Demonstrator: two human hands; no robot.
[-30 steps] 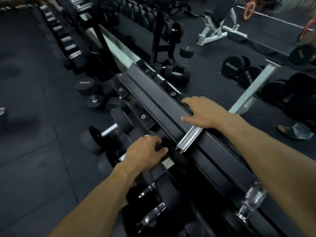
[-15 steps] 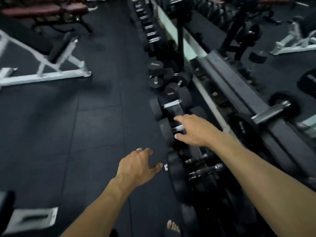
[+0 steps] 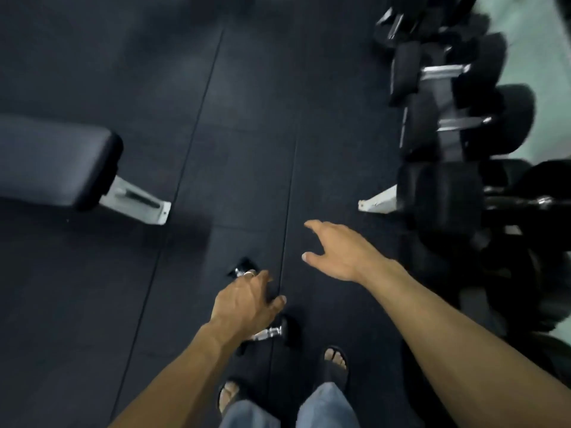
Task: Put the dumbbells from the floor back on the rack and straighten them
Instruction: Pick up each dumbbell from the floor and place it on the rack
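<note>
Your left hand (image 3: 247, 299) reaches with loosely spread fingers over the small dumbbell (image 3: 272, 330) on the floor (image 3: 92, 304), holding nothing; your right hand (image 3: 335, 251) hangs open, free for balance.

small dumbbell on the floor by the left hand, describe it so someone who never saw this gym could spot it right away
Start at the padded bench on the left, then follow the dark floor down to the person's sandalled feet. Just above them lies the small dumbbell, chrome handle and black ends, partly hidden under the left hand. Unlike the big dumbbells on the rack at right, it lies alone on open floor.
</note>
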